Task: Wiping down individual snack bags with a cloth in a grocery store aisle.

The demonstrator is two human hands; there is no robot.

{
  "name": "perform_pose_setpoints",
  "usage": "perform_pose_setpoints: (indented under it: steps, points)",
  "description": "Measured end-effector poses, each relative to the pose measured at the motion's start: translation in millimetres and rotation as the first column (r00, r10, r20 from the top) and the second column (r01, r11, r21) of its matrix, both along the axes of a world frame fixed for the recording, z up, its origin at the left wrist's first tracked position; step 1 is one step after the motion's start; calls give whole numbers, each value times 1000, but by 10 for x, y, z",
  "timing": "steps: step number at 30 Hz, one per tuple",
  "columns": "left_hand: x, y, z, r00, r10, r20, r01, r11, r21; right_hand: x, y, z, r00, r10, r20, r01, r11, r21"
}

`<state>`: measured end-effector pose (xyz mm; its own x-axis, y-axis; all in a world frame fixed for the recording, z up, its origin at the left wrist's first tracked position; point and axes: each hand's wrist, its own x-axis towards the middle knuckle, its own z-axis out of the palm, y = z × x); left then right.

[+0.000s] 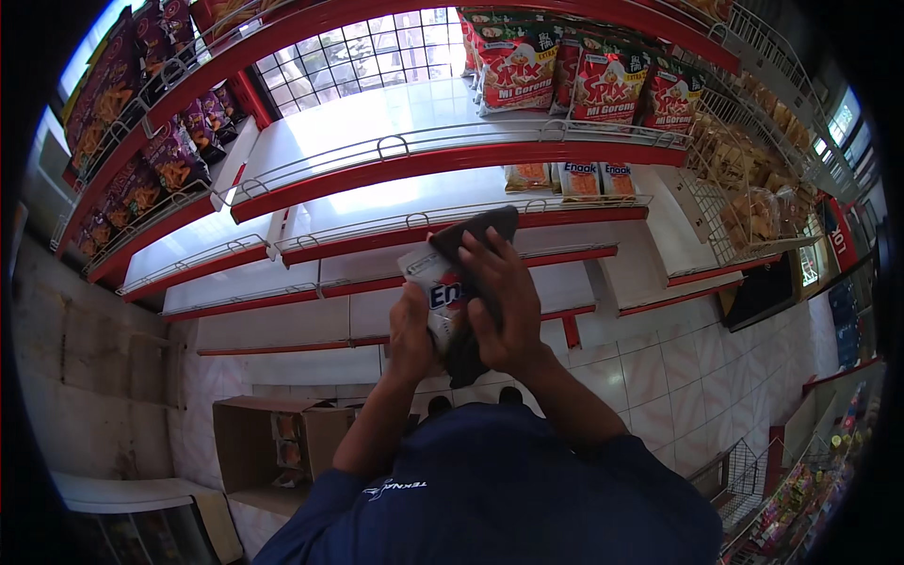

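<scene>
In front of my chest, my left hand grips a white Enaak snack packet by its side. My right hand has its fingers spread over a dark cloth, which it presses against the packet. The cloth hides the packet's right part, and its upper end sticks out past my right fingertips. Both hands are in the air before the lower shelves. Beyond them, several Enaak packets stand at the right end of a white shelf with a red front edge.
Spix noodle snack bags fill the upper shelf's right end. Wire guards rim the shelf fronts. A cardboard box with packets inside rests on the tiled floor, lower left. Bread-like packs lie in a wire basket at the right.
</scene>
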<state>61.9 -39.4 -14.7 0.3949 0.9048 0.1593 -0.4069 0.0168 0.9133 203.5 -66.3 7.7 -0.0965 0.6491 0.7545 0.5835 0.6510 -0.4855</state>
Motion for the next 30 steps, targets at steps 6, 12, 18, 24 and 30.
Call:
perform_pose_setpoints:
  steps: [6, 12, 18, 24, 30]
  points:
    - [24, -78, -72, 999, 48, -14, -46, 996, 78, -14, -54, 20, 995, -18, 95, 20, 999, -25]
    - [129, -72, 52, 964, 235, -122, -208, 958, 198, -5, -21, -8, 997, 39, 68, -40, 999, 6]
    - [-15, -33, 56, 998, 40, 50, -36, 997, -75, 11, 76, -31, 978, 86, -187, -97, 994, -46]
    - [-39, 55, 16, 995, 34, 97, -20, 989, -146, -117, 83, 36, 991, 128, -28, -128, 992, -14]
    - [-73, 110, 234, 907, 109, 407, 30, 947, -321, -163, 147, 57, 986, 139, 91, -139, 990, -2]
